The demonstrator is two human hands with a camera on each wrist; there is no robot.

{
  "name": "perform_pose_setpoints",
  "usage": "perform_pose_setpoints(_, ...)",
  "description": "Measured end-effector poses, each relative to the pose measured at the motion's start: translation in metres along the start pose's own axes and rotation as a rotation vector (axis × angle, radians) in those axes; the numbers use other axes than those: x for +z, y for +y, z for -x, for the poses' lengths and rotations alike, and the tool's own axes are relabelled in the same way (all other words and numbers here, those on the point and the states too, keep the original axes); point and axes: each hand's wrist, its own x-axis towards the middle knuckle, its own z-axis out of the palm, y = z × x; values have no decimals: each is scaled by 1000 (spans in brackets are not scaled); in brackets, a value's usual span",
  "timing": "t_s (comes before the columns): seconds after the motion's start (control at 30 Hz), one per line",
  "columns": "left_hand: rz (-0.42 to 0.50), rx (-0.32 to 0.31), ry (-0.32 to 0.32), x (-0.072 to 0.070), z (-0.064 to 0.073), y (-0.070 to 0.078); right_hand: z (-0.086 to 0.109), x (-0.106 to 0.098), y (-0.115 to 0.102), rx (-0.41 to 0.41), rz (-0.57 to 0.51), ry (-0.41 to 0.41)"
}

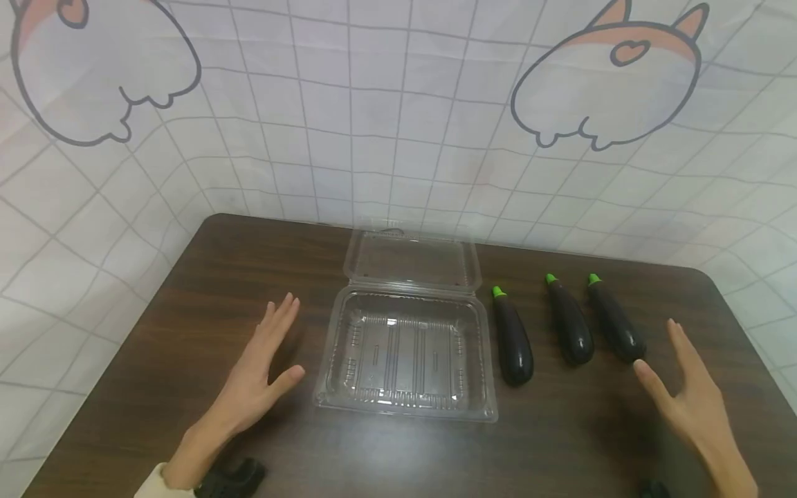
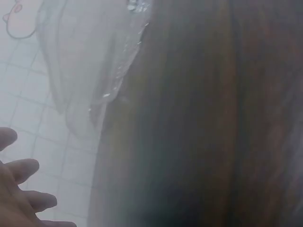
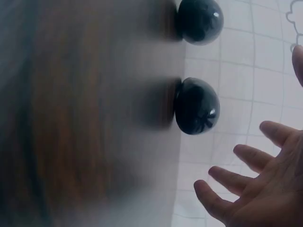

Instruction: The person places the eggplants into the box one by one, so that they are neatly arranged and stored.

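A clear plastic clamshell box (image 1: 407, 413) lies in the middle of the table, its lid (image 1: 411, 259) folded back toward the wall. To its right are three dark eggplants with bright green stems: one eggplant (image 1: 514, 342) beside the box, another eggplant (image 1: 569, 324) further right, and a third eggplant (image 1: 615, 319) rightmost. My left hand (image 1: 252, 384), fingers spread, hovers left of the box and holds nothing. Near the rightmost eggplant's rounded end, my right hand (image 1: 694, 401) is held with straight fingers and nothing in it. The right wrist view shows the blunt end of an eggplant (image 3: 197, 106) beyond the fingers.
The dark wooden table (image 1: 398, 460) ends at a white grid-patterned cloth (image 1: 311, 117) with cartoon animals behind it and at both sides. Black wrist gear (image 1: 233, 478) shows at the left wrist.
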Motion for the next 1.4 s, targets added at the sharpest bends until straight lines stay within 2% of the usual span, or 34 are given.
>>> perform_pose_setpoints(0.1, 56, 10, 4, 7, 0, 1, -4, 2, 0, 25, -29, 8)
perform_pose_setpoints(0.3, 194, 39, 7, 20, 0, 4, -11, 2, 3, 131, -90, 17)
perform_pose_setpoints(0.43, 253, 57, -23, 27, 0, 4, -14, 4, 5, 183, -123, 48)
perform_pose_setpoints(0.6, 312, 97, -56, 37, 0, -1, -17, 13, 13, 291, -114, 151)
perform_pose_setpoints(0.77, 315, 138, -65, 42, 0, -5, -17, 19, 16, 414, -159, 272)
perform_pose_setpoints(0.83, 304, 154, -68, 44, 1, -7, -16, 20, 17, 417, -158, 287)
perform_pose_setpoints(1.07, 258, 176, -91, 46, 3, -11, -15, 26, 19, 370, -74, 262)
perform_pose_setpoints(1.23, 260, 178, -87, 42, 3, -10, -18, 32, 17, 390, -107, 280)
perform_pose_setpoints(1.4, 262, 175, -87, 43, 2, -11, -19, 34, 19, 399, -105, 246)
